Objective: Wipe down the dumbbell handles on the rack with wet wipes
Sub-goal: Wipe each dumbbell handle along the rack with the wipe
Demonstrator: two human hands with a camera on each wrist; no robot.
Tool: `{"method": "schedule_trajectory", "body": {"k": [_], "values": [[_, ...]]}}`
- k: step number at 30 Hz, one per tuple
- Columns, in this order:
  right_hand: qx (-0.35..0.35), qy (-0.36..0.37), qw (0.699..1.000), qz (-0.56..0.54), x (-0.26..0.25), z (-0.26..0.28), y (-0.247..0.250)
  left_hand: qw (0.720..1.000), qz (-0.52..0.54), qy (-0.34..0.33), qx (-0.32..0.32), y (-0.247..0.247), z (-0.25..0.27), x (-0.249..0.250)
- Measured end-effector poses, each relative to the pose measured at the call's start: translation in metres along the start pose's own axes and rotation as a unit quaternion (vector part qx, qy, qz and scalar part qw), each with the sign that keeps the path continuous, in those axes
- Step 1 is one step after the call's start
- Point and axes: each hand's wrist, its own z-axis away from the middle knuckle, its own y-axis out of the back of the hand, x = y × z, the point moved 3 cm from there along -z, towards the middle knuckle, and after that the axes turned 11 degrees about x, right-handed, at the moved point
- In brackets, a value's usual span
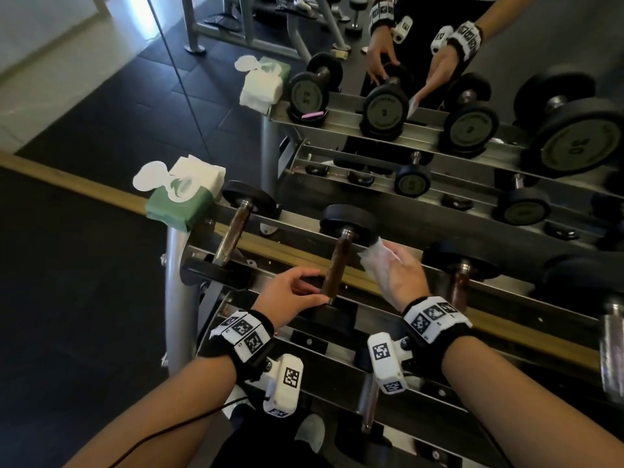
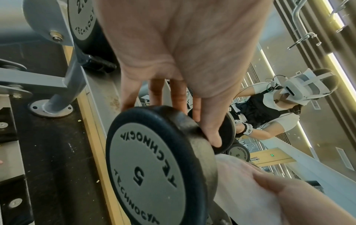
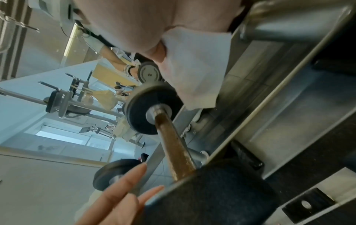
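handle [image 1: 337, 265]: long axis toward mirror | right hand [image 1: 401, 275] pinching wipe [image 1: 373, 260], just beside, nearer | left hand [image 1: 292, 295] relaxed, fingertips on near weight

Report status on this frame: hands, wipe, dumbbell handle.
Left hand steadying the near head of the 5 dumbbell, fingers straight. Right hand grips the wet wipe beside the brown handle, not yet on it. Nothing blocking.

Dim, soft indoor light; wide-angle bending at edges; wrist views blurred up close
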Motion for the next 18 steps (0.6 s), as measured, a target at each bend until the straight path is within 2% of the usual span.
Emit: {"method": "schedule_trajectory", "body": {"k": [3, 6, 10, 14, 18], "values": [[-0.048, 0.03, 0.998, 0.038, -0.007, 0.0, -0.028, 1.0, -0.001, -0.001, -0.002, 0.0, 0.001, 0.0], [-0.07, 0.027, 0.997, 0.023, -0.008, 0.001, -0.043, 1.0, -0.007, 0.006, -0.012, 0.004, 0.002, -0.006], [-0.135, 0.072, 0.986, 0.068, -0.006, 0.001, -0.048, 1.0, -0.011, 0.023, -0.018, 0.009, 0.001, -0.014], [-0.187, 0.029, 0.981, 0.035, 0.005, 0.015, -0.05, 0.999, 0.001, 0.029, -0.023, 0.008, -0.002, -0.013], [-0.244, 0.072, 0.964, 0.082, 0.011, 0.03, -0.051, 0.999, 0.003, 0.031, -0.029, 0.007, -0.003, -0.014]]}}
